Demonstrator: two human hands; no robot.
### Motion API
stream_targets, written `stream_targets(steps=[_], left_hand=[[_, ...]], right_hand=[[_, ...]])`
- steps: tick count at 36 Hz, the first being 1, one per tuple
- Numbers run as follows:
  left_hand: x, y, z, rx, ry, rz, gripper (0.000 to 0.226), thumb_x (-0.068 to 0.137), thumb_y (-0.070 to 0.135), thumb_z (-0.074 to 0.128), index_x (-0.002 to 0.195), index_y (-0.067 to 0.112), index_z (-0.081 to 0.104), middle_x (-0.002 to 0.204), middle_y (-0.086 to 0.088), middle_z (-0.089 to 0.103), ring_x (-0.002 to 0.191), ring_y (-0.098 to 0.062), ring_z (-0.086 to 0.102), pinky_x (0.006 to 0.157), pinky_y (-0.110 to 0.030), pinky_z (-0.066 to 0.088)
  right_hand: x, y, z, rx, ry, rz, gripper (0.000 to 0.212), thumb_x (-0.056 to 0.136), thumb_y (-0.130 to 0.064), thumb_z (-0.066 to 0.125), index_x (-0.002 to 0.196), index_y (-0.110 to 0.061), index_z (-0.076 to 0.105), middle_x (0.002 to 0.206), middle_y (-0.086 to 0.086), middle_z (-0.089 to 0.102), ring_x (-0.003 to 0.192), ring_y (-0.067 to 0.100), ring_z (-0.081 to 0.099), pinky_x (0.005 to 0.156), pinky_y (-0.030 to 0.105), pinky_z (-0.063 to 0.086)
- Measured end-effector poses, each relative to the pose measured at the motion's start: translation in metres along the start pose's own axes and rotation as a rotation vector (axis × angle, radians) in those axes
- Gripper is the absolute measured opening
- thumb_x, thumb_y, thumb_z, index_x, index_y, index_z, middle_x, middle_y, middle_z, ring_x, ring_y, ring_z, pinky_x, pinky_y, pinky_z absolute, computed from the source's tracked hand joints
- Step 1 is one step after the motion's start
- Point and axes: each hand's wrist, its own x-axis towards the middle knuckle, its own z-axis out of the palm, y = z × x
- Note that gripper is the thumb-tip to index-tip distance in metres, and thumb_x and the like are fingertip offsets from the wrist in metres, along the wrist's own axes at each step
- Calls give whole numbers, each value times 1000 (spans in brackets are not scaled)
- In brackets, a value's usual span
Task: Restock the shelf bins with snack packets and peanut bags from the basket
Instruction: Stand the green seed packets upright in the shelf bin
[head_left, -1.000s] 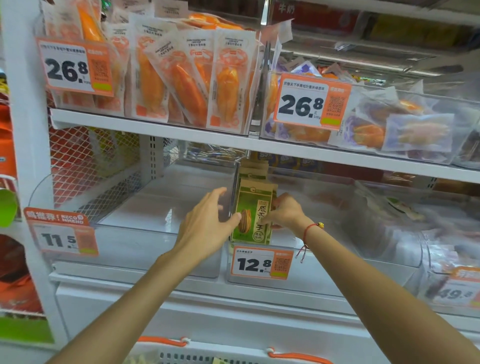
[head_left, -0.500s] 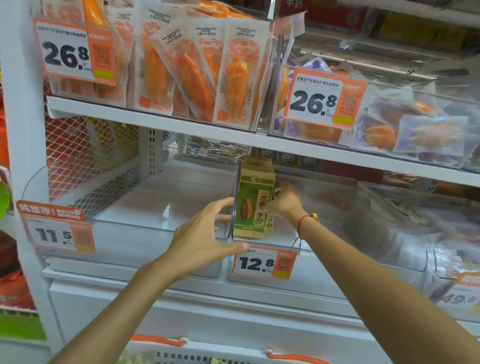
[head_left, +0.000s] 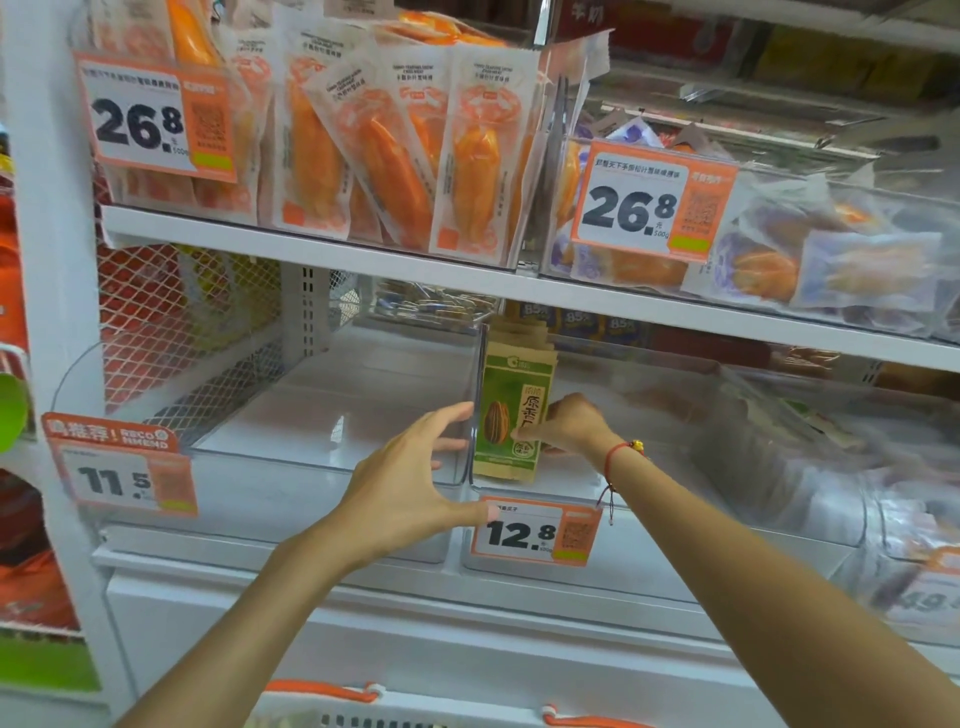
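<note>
The green packets (head_left: 511, 415) stand upright at the left wall of the centre bin (head_left: 675, 525). Right hand (head_left: 569, 423) pinches the front one; left hand (head_left: 415, 499) hovers, fingers spread. Released carelessly, the unsupported row could topple rightward.

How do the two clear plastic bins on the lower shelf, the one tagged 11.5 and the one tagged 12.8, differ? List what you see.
The clear plastic bin tagged 11.5 shows no packets inside; the clear plastic bin tagged 12.8 holds upright green-and-brown seed bags against its left wall. The left hand is spread open in front of the 11.5 bin; the right hand reaches into the 12.8 bin, touching the bags. Both are transparent and carry orange price tags.
</note>
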Motion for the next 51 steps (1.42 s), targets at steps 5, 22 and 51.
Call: stream_targets(steps=[5, 22, 51], left_hand=[[0, 1, 1, -1, 4, -5, 98, 60, 52, 82, 141, 46, 27, 131, 26, 47, 115, 3, 49, 100, -29, 45], [-3, 7, 0, -18, 31, 30, 92, 64, 47, 82, 140, 43, 30, 127, 36, 40, 108, 17, 45, 96, -18, 41], [105, 52, 15, 714, 200, -102, 31, 87, 5, 58, 118, 11, 53, 110, -10, 59, 105, -28, 55, 71, -34, 40]], right_hand=[[-7, -9, -6, 12, -80, -86, 30, 83, -22, 71, 108, -17, 57, 114, 6, 63, 98, 22, 62, 72, 29, 57], [-4, -19, 1, -72, -47, -59, 37, 76, -8, 75, 108, -11, 56, 112, 9, 64, 106, 26, 62, 88, 38, 55], [-3, 5, -26, 461, -332, -74, 43, 80, 13, 62, 117, -9, 53, 123, 13, 62, 103, 24, 63, 85, 29, 56]])
